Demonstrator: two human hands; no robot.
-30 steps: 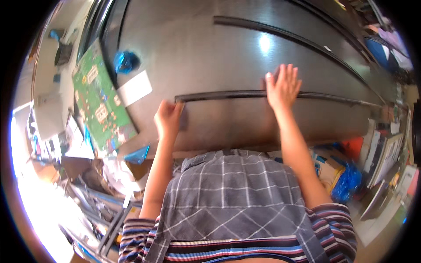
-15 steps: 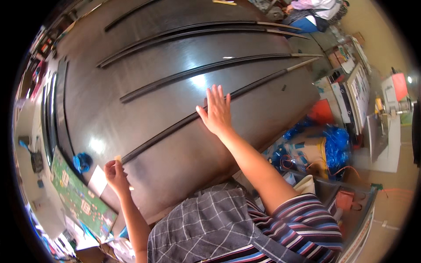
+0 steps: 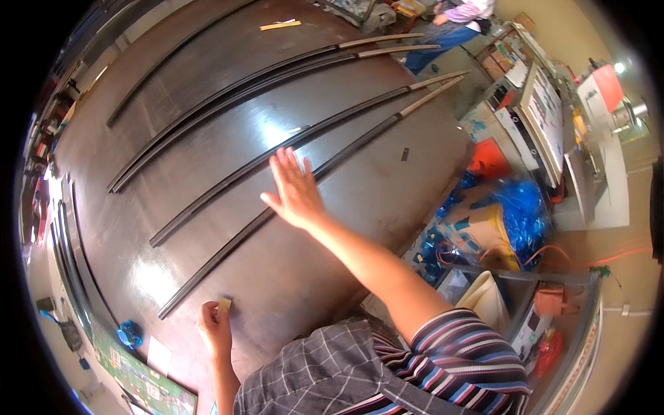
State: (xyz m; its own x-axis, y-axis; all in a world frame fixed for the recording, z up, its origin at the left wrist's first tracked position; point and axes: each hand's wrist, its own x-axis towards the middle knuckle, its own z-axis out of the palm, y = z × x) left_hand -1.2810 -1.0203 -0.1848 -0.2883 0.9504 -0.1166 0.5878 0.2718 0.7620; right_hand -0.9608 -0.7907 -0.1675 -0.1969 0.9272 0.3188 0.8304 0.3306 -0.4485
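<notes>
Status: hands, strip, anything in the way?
Left hand pinching small tan piece. Right hand open, over nearest dark strip. Second dark strip by right fingertips.

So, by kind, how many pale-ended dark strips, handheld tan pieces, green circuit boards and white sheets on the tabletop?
Pale-ended dark strips: 4
Tan piece in left hand: 1
Green circuit board: 1
White sheet on tabletop: 1
Total: 7
</notes>
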